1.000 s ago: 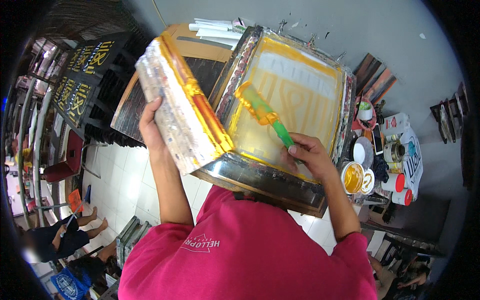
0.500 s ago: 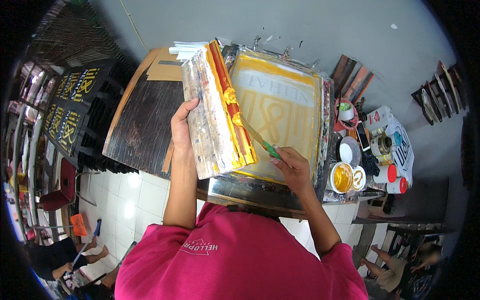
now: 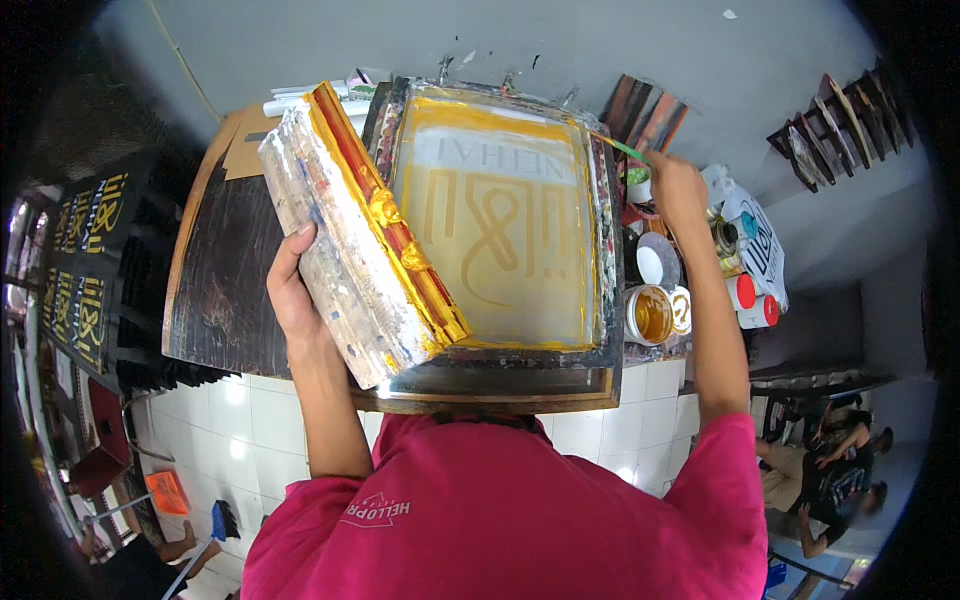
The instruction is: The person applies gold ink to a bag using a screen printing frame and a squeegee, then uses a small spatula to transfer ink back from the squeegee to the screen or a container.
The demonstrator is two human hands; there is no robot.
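In my left hand (image 3: 298, 295) is a wide wooden squeegee (image 3: 335, 240), tilted, its wood smeared with white and coloured paint. Thick yellow ink (image 3: 385, 208) clings in lumps along its reddish blade, over the left side of a printing screen (image 3: 607, 250). The mesh shows a looping design and lettering, with a yellow band of ink along its far end. Raised beyond the screen's far right corner, my right hand (image 3: 678, 188) is closed round the green handle of a spatula (image 3: 630, 150). Its thin blade points left, towards that corner.
An open tub of yellow ink (image 3: 650, 315) and red-lidded jars (image 3: 741, 291) stand right of the screen. More squeegees (image 3: 645, 112) lean at the back; others hang on a wall rack (image 3: 830, 130). Printed black pieces (image 3: 80, 250) hang left. People (image 3: 835, 480) sit at lower right.
My right hand has carried the spatula away from the squeegee's blade, up and to the right past the screen's corner. The left hand still holds the squeegee, and the whole view has shifted.
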